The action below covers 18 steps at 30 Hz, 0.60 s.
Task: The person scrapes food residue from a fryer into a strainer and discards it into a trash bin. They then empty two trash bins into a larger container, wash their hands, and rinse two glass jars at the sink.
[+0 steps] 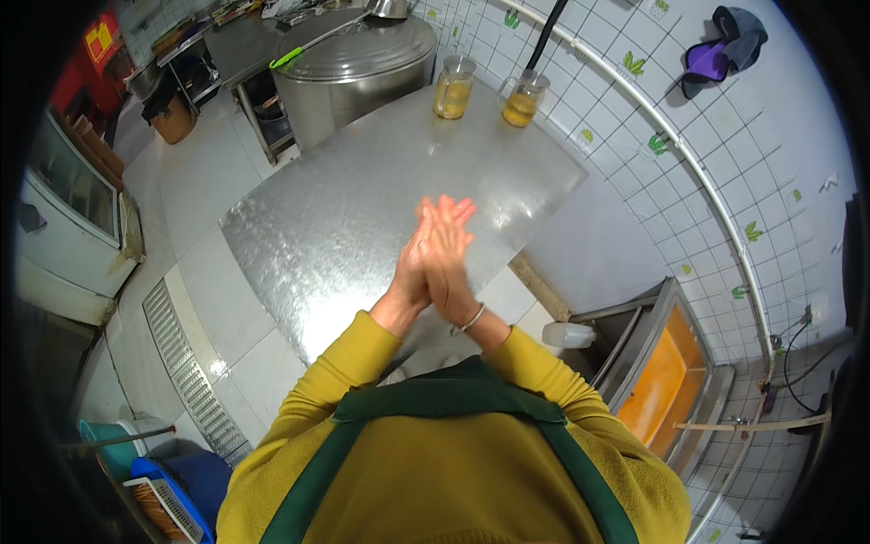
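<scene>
My left hand (412,262) and my right hand (445,258) are pressed palm to palm above the stainless steel table (319,204), fingers pointing away from me and slightly blurred. The right wrist wears a light bracelet (470,322). No object shows between the palms, though their inner sides are hidden. Beyond the hands, near the table's far edge, stand a glass jug of yellow liquid (453,92) and a second glass jug (523,102) with similar liquid and a handle.
A large lidded steel pot (353,68) adjoins the table's far left, with a green-handled utensil (289,57) on its lid. The tiled wall (612,102) runs along the right. A steel sink with an orange basin (656,374) and a plastic jug (569,334) are lower right. Left is a floor drain grate (183,360).
</scene>
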### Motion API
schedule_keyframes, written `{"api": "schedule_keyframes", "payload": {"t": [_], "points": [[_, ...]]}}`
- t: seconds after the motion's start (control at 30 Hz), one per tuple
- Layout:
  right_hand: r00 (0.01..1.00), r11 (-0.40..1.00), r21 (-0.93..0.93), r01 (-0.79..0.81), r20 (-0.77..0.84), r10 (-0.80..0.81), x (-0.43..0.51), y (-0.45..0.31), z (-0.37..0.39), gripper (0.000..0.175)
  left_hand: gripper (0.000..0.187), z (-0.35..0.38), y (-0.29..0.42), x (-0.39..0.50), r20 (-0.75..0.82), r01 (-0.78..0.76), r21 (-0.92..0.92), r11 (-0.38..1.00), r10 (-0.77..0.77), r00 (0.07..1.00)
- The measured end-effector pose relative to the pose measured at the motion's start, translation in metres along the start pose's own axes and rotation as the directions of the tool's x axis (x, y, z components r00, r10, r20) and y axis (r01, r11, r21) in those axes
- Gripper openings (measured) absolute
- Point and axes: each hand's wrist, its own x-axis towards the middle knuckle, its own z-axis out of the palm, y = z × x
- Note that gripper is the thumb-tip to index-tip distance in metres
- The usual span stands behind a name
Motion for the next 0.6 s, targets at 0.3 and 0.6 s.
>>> {"api": "schedule_keyframes", "payload": {"t": [0.3,0.6], "points": [[0.831,0.304,0.813,-0.497,0.344,0.438,0.074,0.052,0.033,0.029,0.072,-0.04,-0.024,0.088,-0.056,-0.252,0.426,0.869,0.303,0.951],[0.653,0.125,0.813,-0.569,0.354,0.67,0.167,0.27,0.069,0.042,0.049,-0.058,-0.041,0.235,-0.11,0.003,0.759,0.651,0.124,0.986]]}}
